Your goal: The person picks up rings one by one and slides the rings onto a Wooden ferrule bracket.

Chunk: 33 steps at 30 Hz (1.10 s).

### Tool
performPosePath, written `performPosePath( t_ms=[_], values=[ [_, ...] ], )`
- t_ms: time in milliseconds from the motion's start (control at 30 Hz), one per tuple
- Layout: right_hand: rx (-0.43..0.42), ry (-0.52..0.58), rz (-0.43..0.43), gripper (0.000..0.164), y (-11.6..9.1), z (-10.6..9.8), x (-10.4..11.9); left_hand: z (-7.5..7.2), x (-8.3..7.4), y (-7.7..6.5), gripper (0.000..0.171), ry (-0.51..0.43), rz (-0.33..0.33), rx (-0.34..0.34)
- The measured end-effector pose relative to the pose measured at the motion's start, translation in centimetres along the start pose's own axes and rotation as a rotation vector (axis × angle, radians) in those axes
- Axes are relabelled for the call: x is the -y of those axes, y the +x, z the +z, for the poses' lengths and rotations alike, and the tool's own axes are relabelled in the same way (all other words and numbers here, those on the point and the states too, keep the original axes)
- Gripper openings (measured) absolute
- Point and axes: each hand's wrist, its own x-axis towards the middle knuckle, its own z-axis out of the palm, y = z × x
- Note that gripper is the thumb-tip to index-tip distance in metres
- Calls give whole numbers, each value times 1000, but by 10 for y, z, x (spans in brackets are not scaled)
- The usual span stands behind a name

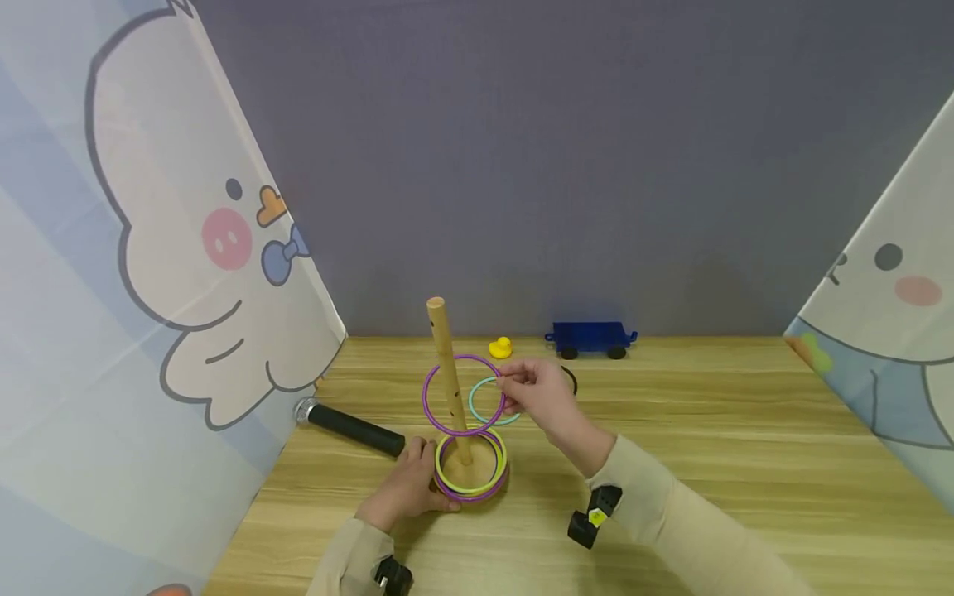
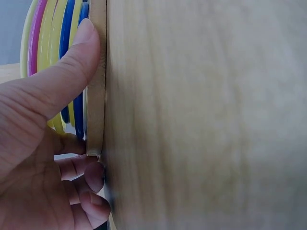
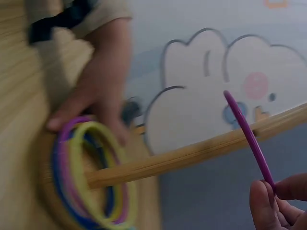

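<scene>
A wooden ring-toss stand [image 1: 443, 339] has an upright post on a round base, with several yellow, purple and blue rings [image 3: 76, 167] stacked around the post's foot. My left hand [image 1: 408, 488] grips the base at its left side. Its thumb [image 2: 72, 72] lies along the base edge and the stacked rings, fingers curled at the lower rim. With thumb and fingertips, my right hand [image 1: 542, 397] pinches a purple ring [image 1: 426, 401] at its right side. That ring appears around the post, partway up and above the stack.
A light-blue ring [image 1: 473, 401] and a black ring [image 1: 574, 381], partly hidden by the right hand, lie behind it. Farther back stand a yellow duck [image 1: 501, 348] and a blue toy wagon [image 1: 591, 338]. A microphone [image 1: 350, 426] lies left of the stand.
</scene>
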Motion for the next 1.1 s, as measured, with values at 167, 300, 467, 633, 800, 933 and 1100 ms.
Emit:
performPosePath(
  t_ms=[167,300,467,633,800,933,1100],
  values=[
    [17,-119,88,11,0,6,-45,0,0,-1,104,-16,11,-1],
    [39,-155,111,12,-1,8,-69,-1,-2,-2,102,-20,19,-1],
    [44,-177,104,10,-2,9,-84,-3,-3,-2,105,2,18,2],
    [30,-204,86,5,0,9,-93,-2,-3,-1,106,7,7,7],
    [-15,-268,80,6,4,2,-103,-1,-3,-2,102,4,15,-4],
    [-63,-348,80,7,13,-12,-111,-1,-3,-2,101,9,13,-3],
    [-71,-410,112,23,27,-35,-121,-2,-4,-2,101,20,16,-3]
  ],
)
